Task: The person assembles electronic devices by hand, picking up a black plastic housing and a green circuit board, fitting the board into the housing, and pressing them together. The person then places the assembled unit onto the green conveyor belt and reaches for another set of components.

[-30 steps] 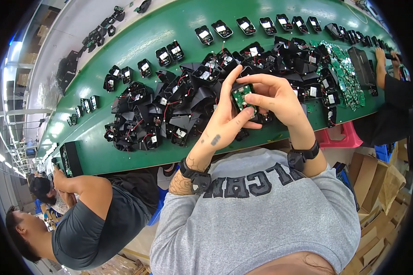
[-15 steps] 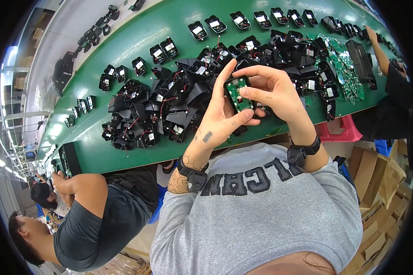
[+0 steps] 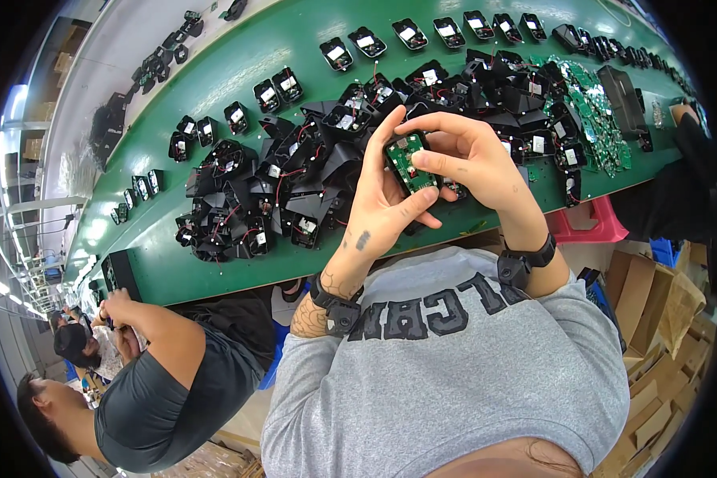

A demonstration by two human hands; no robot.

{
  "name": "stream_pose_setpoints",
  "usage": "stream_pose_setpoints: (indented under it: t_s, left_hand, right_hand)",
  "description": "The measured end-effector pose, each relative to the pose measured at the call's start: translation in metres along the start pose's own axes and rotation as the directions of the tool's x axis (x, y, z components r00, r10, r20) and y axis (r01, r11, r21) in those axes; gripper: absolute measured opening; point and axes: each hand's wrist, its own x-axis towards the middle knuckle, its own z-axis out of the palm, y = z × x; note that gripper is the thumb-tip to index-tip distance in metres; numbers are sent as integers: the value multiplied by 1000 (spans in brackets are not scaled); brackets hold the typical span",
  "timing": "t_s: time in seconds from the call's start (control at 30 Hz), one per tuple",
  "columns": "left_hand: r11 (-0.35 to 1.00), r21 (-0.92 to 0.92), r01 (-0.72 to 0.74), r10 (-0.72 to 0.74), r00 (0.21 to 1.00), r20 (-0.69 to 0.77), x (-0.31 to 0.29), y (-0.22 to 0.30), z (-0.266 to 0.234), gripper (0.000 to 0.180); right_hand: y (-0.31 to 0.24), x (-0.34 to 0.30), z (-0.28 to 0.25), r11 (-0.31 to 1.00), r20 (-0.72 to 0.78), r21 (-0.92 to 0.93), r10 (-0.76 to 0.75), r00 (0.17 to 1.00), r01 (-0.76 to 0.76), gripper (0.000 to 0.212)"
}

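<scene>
Between my two hands is a small black plastic housing with a green circuit board (image 3: 407,163) set in its open face. My left hand (image 3: 384,191) wraps its left and lower sides, with the thumb across the board's bottom edge. From the right, my right hand (image 3: 466,155) grips it, its thumb pressing on the board and its fingers curled round the upper edge. The housing's back is hidden by my palms. Just beyond my hands lies a big heap of black housings (image 3: 319,151) with red wires and white-labelled parts.
Single black housings (image 3: 410,33) stand in a row along the far side of the green table (image 3: 215,279). Loose circuit boards (image 3: 601,119) are piled at right by a long black tray (image 3: 623,99). A pink stool (image 3: 589,223) stands below. A co-worker (image 3: 151,382) sits at left.
My hands and the housing have shifted very slightly left, with the same grip. At the far right, a co-worker's arm has drawn back from the far row. The left co-worker's arm has moved.
</scene>
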Motion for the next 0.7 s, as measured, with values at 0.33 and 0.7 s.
stream_pose_setpoints:
  t_s: [0.33,0.7]
  left_hand:
    - [1000,19,22,-22,1000,-13,2,6,-2,90]
    - [886,453,-96,152,984,-88,15,-8,-10,93]
  right_hand:
    - [11,3,1,1000,-25,13,1,1000,-1,37]
    - [32,13,17,850,-306,-438,-446,841,292,28]
